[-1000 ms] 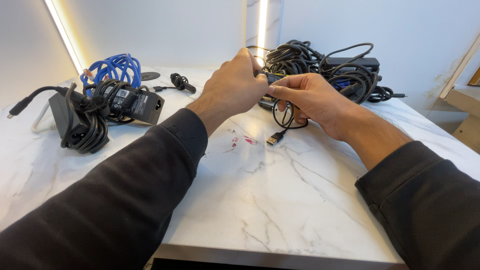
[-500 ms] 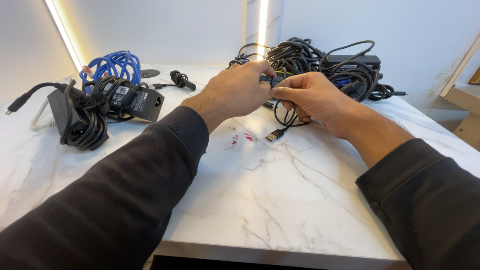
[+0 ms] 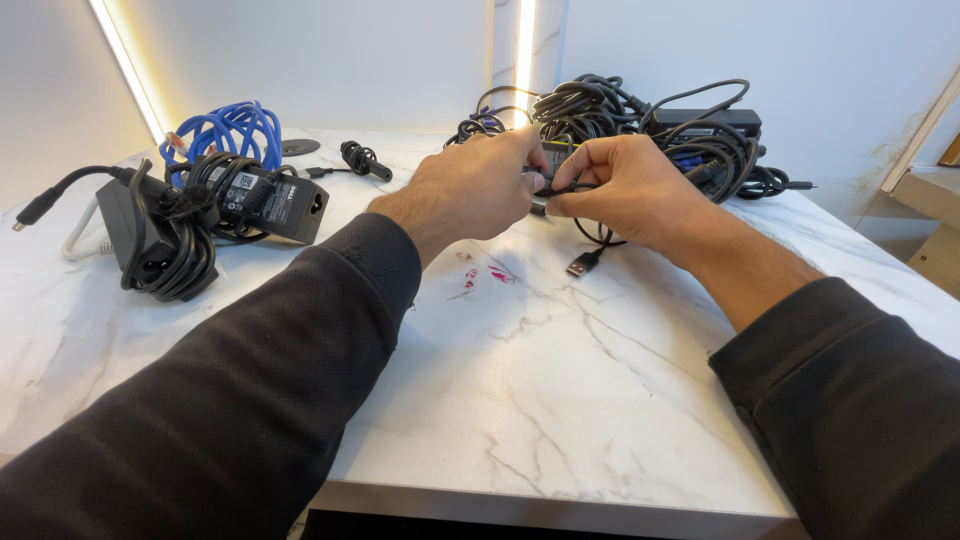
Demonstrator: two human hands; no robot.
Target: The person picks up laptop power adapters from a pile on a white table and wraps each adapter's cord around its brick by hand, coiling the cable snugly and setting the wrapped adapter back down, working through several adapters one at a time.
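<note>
Both hands' fingers (image 3: 535,160) pinch a black cable (image 3: 590,240).

A white marble tabletop with grey veins (image 3: 560,400) fills the lower part of the view; a few small pink marks (image 3: 490,274) are seen on it near the middle. Behind it, plain off-white walls (image 3: 330,60) meet in a corner. Two warm LED light strips are set into the walls: one slanted at the left (image 3: 120,65) and one upright at the corner (image 3: 524,45). Their glow is thrown onto the wall beside them. At the right edge, a pale wooden shelf unit (image 3: 925,195) is partly seen.
</note>
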